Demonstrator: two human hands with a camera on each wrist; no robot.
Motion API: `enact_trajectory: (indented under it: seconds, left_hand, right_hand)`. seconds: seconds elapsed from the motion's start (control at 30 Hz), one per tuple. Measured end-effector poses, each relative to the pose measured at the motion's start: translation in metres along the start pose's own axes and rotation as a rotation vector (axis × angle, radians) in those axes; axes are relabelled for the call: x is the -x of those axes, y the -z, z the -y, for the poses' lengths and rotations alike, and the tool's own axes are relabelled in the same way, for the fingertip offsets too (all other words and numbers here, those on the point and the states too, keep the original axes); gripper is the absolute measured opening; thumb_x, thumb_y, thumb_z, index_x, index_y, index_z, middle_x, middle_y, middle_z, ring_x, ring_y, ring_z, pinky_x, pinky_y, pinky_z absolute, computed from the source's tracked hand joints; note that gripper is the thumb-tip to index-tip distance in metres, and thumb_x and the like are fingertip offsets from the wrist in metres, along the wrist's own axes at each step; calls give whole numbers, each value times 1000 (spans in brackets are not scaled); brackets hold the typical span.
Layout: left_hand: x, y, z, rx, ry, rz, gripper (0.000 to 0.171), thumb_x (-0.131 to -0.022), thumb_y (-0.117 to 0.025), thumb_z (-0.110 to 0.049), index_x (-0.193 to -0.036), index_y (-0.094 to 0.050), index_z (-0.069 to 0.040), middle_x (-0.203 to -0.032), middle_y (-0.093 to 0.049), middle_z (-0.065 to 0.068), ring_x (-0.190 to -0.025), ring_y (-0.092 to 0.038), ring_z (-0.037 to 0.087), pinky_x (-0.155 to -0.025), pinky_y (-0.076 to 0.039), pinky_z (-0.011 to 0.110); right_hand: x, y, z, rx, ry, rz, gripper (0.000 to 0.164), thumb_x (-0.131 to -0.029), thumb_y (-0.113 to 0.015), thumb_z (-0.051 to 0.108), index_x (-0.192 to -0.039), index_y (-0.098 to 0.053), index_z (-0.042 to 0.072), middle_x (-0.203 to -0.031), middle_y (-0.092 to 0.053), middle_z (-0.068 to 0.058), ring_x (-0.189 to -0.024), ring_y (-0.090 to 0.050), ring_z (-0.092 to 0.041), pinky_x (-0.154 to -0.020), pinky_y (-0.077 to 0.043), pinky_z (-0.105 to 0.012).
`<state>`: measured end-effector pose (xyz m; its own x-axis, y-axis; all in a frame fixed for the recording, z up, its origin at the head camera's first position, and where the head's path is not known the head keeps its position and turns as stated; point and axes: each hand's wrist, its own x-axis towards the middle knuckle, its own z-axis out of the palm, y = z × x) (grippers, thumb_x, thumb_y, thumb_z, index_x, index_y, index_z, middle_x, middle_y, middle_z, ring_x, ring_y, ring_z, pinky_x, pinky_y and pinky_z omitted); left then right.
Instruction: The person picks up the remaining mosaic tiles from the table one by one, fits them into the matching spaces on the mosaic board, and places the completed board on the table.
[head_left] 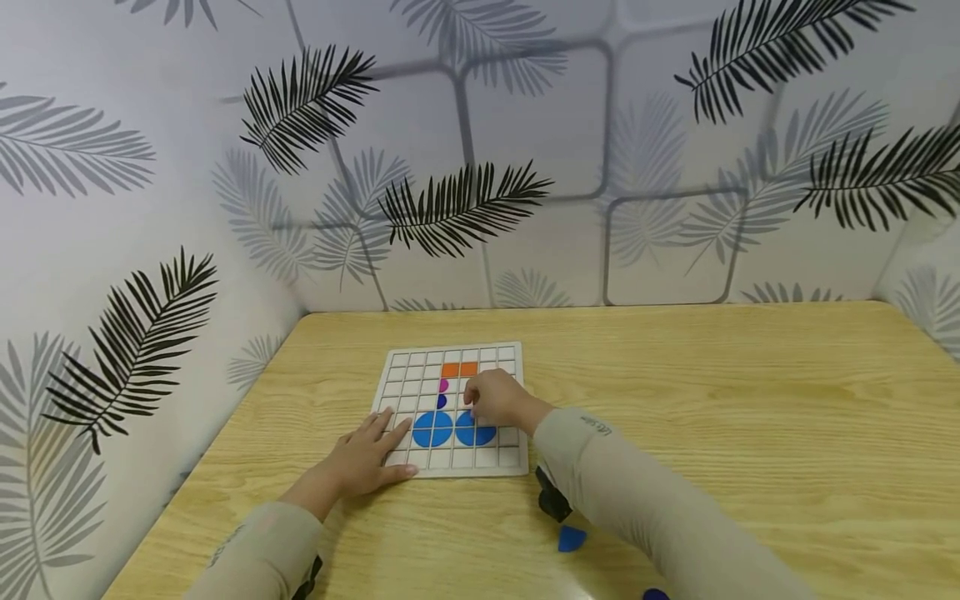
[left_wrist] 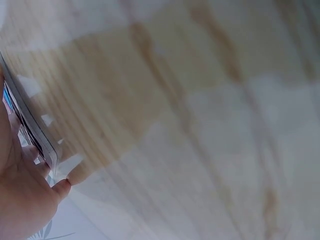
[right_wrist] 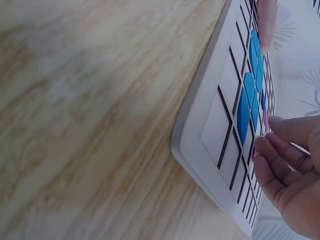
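Taking twelve o'clock as toward the wall, the left hand comes first: fingers spread and fairly straight, resting over the board's left edge at eight o'clock, thumb by the near corner, nothing in its grasp that I can see. The white grid board lies flat on the wooden table. On it, just beyond the left fingertips toward three o'clock, is the left blue circle, built of quarters.

Further right, the dark blue half-round and, at twelve from it, the magenta half-round make a short column running six to twelve, topped by the orange squares. That column is the telling line: it lies about nine to ten o'clock from the right fingertips, near them, and the right hand is closer to it than the left. Its fingers are curled, thumb and fingertips drawn almost together; whether they pinch a piece I cannot tell. The hand covers neighbouring cells and overlaps the top of the right blue circle, at six from the fingertips.

Off the board, around five o'clock, a loose blue quarter lies beside the right sleeve.
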<state>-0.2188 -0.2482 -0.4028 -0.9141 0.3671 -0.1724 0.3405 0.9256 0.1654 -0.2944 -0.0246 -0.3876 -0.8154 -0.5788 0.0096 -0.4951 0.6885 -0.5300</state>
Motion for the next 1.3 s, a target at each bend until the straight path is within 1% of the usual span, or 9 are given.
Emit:
enact_trajectory:
  seconds: [0.1, 0.3, 0.57, 0.73, 0.83, 1.1, 1.3]
  left_hand:
    - [1, 1, 0, 4, -1, -1, 70, -83, -45, -52, -137, -26, -13, -140, -15, 20, -126, -11, 38, -89, -20, 58]
    - [0, 0, 0, -18, -2, -4, 70, -82, -44, -53, -137, -27, -12, -139, -16, 20, -125, -13, 38, -89, -21, 57]
    - [-1, 0, -1, -10, -6, 0, 72, -82, -43, -55, -137, -27, -11, -139, -16, 20, -125, -13, 38, -89, -20, 58]
    - [0, -1, 1, -14, -20, -5, 75, -81, -41, -57, -136, -26, -9, -139, -16, 21, -125, -13, 39, -88, -21, 58]
    - [0, -1, 1, -3, -27, -7, 75, -81, -41, -58, -136, -26, -8, -139, -15, 22, -125, -12, 40, -88, -20, 59]
    - [0, 0, 0, -11, -7, 5, 73, -82, -42, -55, -137, -26, -10, -139, -15, 20, -125, -12, 39, -88, -20, 59]
    - [-3, -3, 1, -22, -1, 0, 73, -82, -42, -56, -137, -25, -12, -140, -15, 19, -126, -12, 37, -88, -21, 58]
  right_hand:
    - [3, 3, 2, -27, 1, -5, 9, -76, -64, 5, -85, -63, 4, -77, -57, -1, -75, -51, -15, -72, -42, -28]
    - [16, 8, 4, -104, 21, 6, 11, -76, -65, 7, -85, -62, 3, -74, -55, 1, -72, -49, -13, -67, -42, -27]
    - [43, 20, 10, -161, 52, 49, 13, -77, -63, 8, -88, -62, 3, -75, -57, 2, -73, -51, -11, -64, -43, -25]
    - [60, 30, 12, -169, 93, 54, 15, -77, -64, 8, -89, -61, 1, -76, -57, 2, -73, -52, -12, -65, -43, -25]
    - [71, 34, 10, -177, 104, 63, 14, -77, -64, 8, -89, -61, 1, -75, -56, 3, -73, -52, -11, -65, -43, -23]
    - [100, 42, 1, -263, 87, 97, 15, -77, -64, 8, -90, -61, 1, -77, -56, 3, -75, -52, -12, -67, -43, -24]
    - [121, 47, -5, -251, 98, 104, 15, -76, -64, 7, -90, -61, 1, -78, -57, 2, -75, -52, -12, -66, -43, -25]
